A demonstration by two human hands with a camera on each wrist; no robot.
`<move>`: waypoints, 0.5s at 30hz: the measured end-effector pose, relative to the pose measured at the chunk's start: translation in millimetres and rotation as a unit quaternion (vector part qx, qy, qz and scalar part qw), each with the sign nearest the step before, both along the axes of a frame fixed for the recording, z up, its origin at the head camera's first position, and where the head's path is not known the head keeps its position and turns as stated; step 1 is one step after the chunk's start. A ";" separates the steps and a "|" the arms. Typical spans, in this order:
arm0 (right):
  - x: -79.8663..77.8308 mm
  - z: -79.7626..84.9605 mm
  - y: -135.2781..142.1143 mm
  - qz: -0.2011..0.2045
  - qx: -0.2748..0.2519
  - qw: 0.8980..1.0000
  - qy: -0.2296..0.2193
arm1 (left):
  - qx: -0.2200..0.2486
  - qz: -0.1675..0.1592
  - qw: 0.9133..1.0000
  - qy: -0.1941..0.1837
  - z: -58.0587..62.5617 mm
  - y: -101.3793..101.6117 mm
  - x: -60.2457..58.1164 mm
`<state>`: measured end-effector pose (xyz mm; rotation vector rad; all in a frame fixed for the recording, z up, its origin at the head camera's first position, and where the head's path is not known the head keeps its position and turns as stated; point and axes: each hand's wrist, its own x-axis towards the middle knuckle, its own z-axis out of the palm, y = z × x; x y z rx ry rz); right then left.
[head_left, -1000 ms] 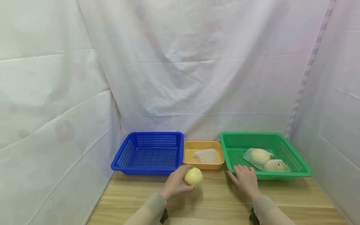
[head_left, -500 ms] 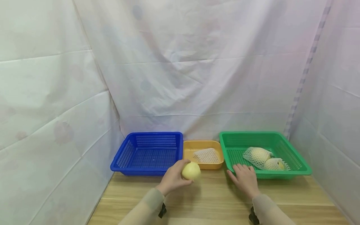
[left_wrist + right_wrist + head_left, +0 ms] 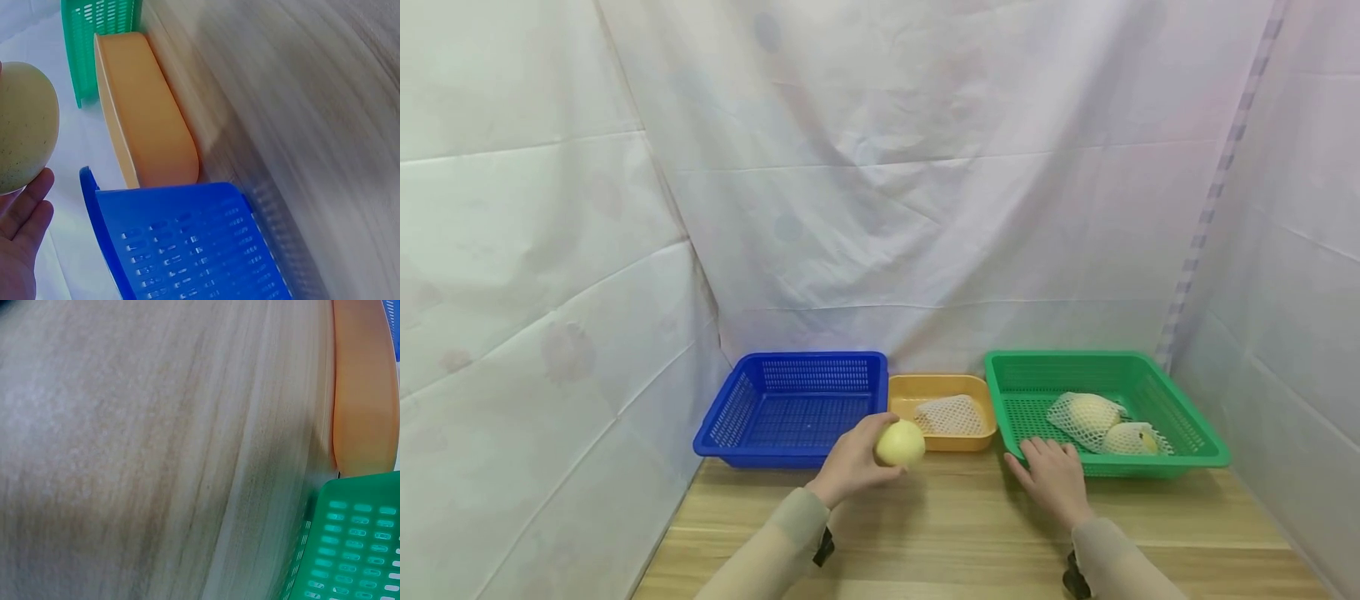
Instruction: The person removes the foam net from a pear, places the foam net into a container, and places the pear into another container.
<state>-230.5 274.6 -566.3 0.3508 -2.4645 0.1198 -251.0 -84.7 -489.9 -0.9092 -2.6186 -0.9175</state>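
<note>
A round pale yellow pear [image 3: 900, 442] is held in my left hand [image 3: 853, 463], the fingers and thumb curled round its left side. The hand and pear are above the table, close to the front right corner of the blue basket [image 3: 775, 459]. In the left wrist view, the speckled pear [image 3: 26, 128] shows at the left edge beside the fingers. My right hand [image 3: 1054, 478] rests on the front rim of the green basket [image 3: 1172, 462], its thumb spread to the left. Inside that basket lie two pears [image 3: 1092, 417] in white foam nets. The right wrist view does not show this hand.
Between the baskets stands a small orange tray [image 3: 977, 443] with a white foam net [image 3: 953, 416] in it. All three containers are lined up on the wooden table [image 3: 970, 533], in front of a white curtain [image 3: 880, 208]. More white cloth hangs at both sides.
My left hand has moved forward and left with the pear, from over the table toward the blue basket's front right corner. The right hand has stayed on the green rim.
</note>
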 end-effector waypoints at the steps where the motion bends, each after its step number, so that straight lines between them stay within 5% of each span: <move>1: 0.2 0.3 -0.1 0.000 -0.001 1.000 0.001 | -0.003 0.000 1.000 -0.001 0.4 -0.8 -0.8; 15: -0.1 -0.2 -0.2 -0.005 0.001 1.000 -0.004 | -0.032 -0.008 0.999 0.007 9.8 -16.5 -12.3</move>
